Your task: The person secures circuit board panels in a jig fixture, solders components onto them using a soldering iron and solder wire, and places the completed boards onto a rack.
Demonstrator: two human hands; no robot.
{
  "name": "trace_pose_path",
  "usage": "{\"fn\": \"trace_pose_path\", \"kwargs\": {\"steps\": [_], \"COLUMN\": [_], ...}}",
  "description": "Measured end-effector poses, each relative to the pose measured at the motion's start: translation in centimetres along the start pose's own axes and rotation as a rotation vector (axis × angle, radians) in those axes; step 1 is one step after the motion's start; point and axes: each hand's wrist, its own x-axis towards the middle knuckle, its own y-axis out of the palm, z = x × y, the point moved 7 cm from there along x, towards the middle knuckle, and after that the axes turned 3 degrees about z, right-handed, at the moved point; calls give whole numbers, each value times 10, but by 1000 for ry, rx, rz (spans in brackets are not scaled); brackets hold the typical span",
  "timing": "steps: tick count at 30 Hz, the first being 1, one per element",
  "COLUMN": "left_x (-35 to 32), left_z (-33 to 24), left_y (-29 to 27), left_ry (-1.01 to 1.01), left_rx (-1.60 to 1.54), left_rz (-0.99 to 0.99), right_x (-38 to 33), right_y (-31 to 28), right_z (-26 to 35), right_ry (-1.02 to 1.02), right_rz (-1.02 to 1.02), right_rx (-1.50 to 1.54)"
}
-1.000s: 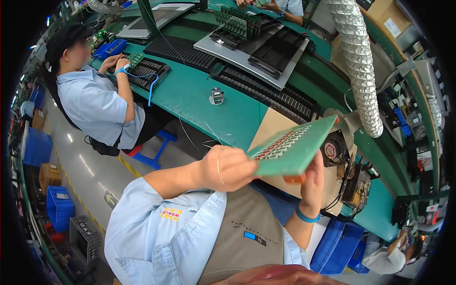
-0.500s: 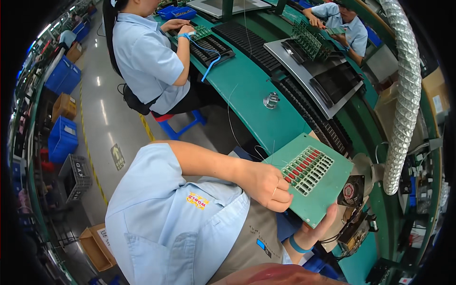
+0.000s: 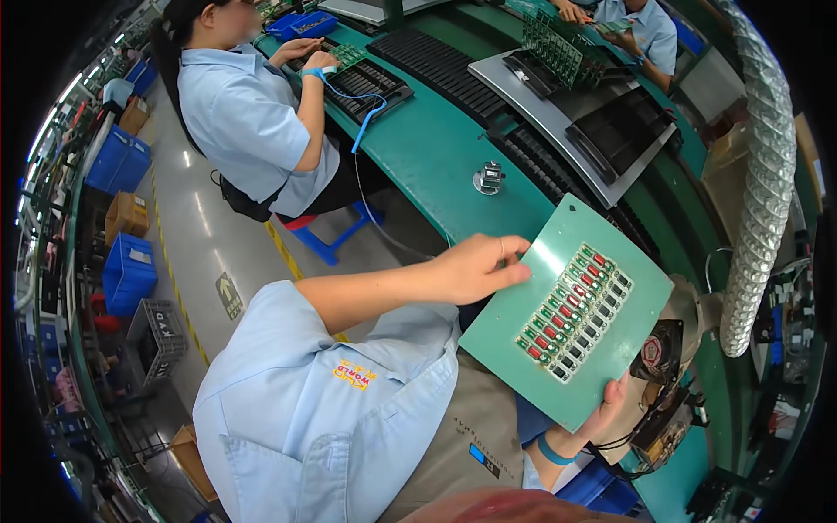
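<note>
A factory line: a long green counter [image 3: 436,166] curves away past grey floor, with a ribbed silver duct [image 3: 760,200] hanging at the right.

The person holds a green board [image 3: 567,314] over their lap, flat side up and tilted. It is a thin rectangular panel with a block of small red, green and black parts [image 3: 575,312] set in rows near its middle. The left hand [image 3: 475,266] lies on the upper left edge, fingers [image 3: 510,272] pressed together over the top face with the thumb hidden below, pinching the rim. The right hand [image 3: 602,414] cradles the lower corner from beneath; only the fingertips show, curled round the edge, so its grip is mostly hidden.

The board looks light and stiff, likely to hold flat when carried by two edges. Its bare margins are the place to grip; the rows of small parts look fragile and are best left untouched. The smooth face may be slippery.

On the counter, a metal tray [image 3: 602,113] carries black slotted racks [image 3: 623,131], one with green boards standing upright [image 3: 554,48]. Blue bins [image 3: 126,270] and a grey crate [image 3: 157,336] stand on the floor at left; what is in them cannot be made out. A co-worker [image 3: 248,122] sits further along, hands on a black ribbed tray [image 3: 366,83].
</note>
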Motion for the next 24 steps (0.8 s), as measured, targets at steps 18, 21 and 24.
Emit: {"fn": "trace_pose_path", "kwargs": {"steps": [18,21,24], "left_x": [70,72,74], "left_z": [32,26,29], "left_y": [34,36,38], "left_ry": [-157,-202,-136], "left_rx": [262,457,486], "left_rz": [99,154,122], "right_x": [49,49,49], "right_y": [-62,-68,-64], "right_z": [-15,-16,-13], "right_ry": [155,128,134], "right_rz": [-324,-353,-386], "right_rx": [-741,-828,-1026]}}
